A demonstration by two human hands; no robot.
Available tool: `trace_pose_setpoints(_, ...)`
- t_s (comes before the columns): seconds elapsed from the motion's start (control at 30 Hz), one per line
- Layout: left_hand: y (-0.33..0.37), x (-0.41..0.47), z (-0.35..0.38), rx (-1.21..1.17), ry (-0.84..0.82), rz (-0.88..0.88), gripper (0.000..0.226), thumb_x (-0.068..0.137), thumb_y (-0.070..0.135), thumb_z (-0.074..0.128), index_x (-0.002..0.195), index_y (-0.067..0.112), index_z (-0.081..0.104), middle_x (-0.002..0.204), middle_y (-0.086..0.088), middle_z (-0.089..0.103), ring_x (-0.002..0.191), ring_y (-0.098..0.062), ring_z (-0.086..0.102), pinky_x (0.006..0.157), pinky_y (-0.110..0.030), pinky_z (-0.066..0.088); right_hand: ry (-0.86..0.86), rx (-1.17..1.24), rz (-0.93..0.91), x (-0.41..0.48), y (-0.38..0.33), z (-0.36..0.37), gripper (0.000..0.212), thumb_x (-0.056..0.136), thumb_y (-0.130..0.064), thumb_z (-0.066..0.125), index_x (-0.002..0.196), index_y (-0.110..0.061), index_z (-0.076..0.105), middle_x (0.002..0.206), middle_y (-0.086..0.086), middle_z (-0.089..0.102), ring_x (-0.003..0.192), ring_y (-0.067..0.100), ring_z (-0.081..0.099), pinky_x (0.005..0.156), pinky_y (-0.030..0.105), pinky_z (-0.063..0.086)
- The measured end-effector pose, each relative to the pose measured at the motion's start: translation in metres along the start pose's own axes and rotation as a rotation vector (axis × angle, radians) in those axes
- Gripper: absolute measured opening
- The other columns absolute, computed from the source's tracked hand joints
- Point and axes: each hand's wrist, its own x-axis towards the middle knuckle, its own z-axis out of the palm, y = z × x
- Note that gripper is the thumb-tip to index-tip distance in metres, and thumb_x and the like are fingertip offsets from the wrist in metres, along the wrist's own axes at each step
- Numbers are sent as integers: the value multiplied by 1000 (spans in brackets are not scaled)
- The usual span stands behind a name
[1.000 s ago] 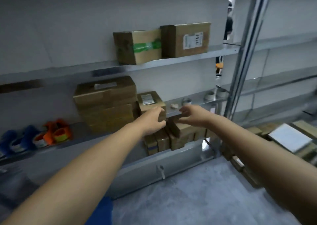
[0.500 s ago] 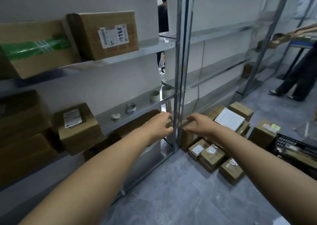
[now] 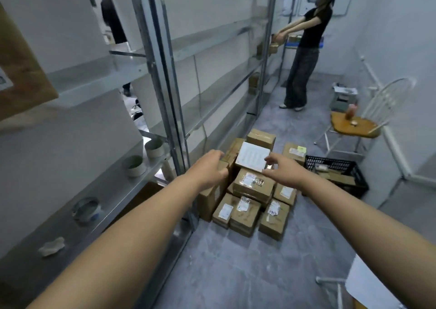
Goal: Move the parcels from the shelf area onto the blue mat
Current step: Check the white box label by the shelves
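Several brown cardboard parcels lie piled on the grey floor beside the metal shelf unit. On top of the pile sits a flat white parcel. Both my arms reach out over the pile. My left hand hovers at the pile's left side, fingers loosely curled, holding nothing. My right hand is just right of the white parcel, fingers spread and empty. No blue mat is in view.
A black plastic crate stands right of the pile. A white chair with a wooden seat stands by the right wall. Another person works at the far shelves. Tape rolls lie on the near shelf.
My view has swung right, from the shelf with boxes to the aisle and the floor pile. Both hands stayed outstretched and empty, and now hang over the pile.
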Motion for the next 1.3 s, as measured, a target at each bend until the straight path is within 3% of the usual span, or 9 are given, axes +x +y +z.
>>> trace_pose_setpoints(0.17, 26, 96, 45, -3, -121, 36, 58, 91, 31, 61, 144, 17, 40, 149, -2, 42, 134, -20, 44, 110, -38, 38, 65, 47, 130, 46, 64, -40, 54, 85, -26, 67, 135, -11, 51, 130, 8, 58, 119, 23, 56, 99, 36, 46)
trace_pose_setpoints(0.3, 48, 170, 81, 15, -171, 23, 60, 91, 33, 58, 146, 20, 38, 151, 0, 40, 135, -22, 43, 110, -48, 38, 86, 33, 174, 102, 118, -76, 50, 87, -26, 65, 132, -9, 52, 129, 10, 58, 108, 21, 56, 86, 28, 44)
trace_pose_setpoints(0.5, 71, 281, 117, 10, -183, -50, 61, 92, 32, 59, 146, 18, 36, 151, -3, 40, 136, -21, 42, 111, -43, 38, 38, 96, 152, 196, 176, -116, 62, 88, -27, 62, 144, -9, 41, 143, 10, 49, 129, 24, 48, 106, 36, 41)
trace_pose_setpoints(0.7, 77, 367, 150, -14, -176, -132, 60, 91, 34, 56, 145, 22, 36, 150, 0, 40, 134, -22, 43, 109, -46, 40, -8, 113, 135, 287, 218, -136, 54, 89, -25, 59, 141, -17, 46, 142, 4, 51, 124, 19, 51, 98, 28, 39)
trace_pose_setpoints(0.87, 51, 436, 177, -41, -202, -191, 59, 93, 33, 58, 146, 21, 35, 151, 0, 39, 134, -20, 44, 105, -37, 40, -99, 83, 128, 376, 233, -130, 57, 90, -25, 59, 143, -16, 44, 145, 5, 48, 131, 21, 46, 106, 32, 37)
trace_pose_setpoints(0.97, 26, 486, 193, -75, -205, -240, 59, 94, 31, 59, 147, 20, 35, 152, -1, 38, 135, -21, 43, 106, -36, 39, -142, 66, 125, 436, 238, -122, 55, 91, -26, 58, 143, -17, 44, 145, 3, 48, 130, 21, 46, 103, 31, 38)
trace_pose_setpoints(1.13, -19, 573, 222, -182, -232, -315, 54, 93, 31, 57, 143, 23, 40, 149, 0, 41, 130, -21, 47, 94, -30, 40, -213, 29, 167, 536, 261, -103, 53, 90, -26, 57, 142, -21, 45, 144, 0, 49, 120, 18, 53, 91, 24, 41)
trace_pose_setpoints(1.23, -51, 618, 243, -176, -278, -307, 54, 91, 30, 55, 143, 18, 42, 148, -3, 44, 129, -21, 46, 104, -37, 42, -215, 49, 209, 584, 279, -88, 56, 90, -29, 59, 142, -17, 45, 144, 2, 48, 124, 18, 50, 98, 27, 39)
trace_pose_setpoints(1.3, -72, 643, 260, -203, -293, -358, 57, 91, 31, 55, 145, 20, 40, 149, 0, 42, 130, -19, 45, 105, -36, 41, -235, 51, 227, 612, 295, -72, 56, 90, -29, 60, 143, -16, 44, 144, 2, 47, 106, 10, 53, 88, 22, 42)
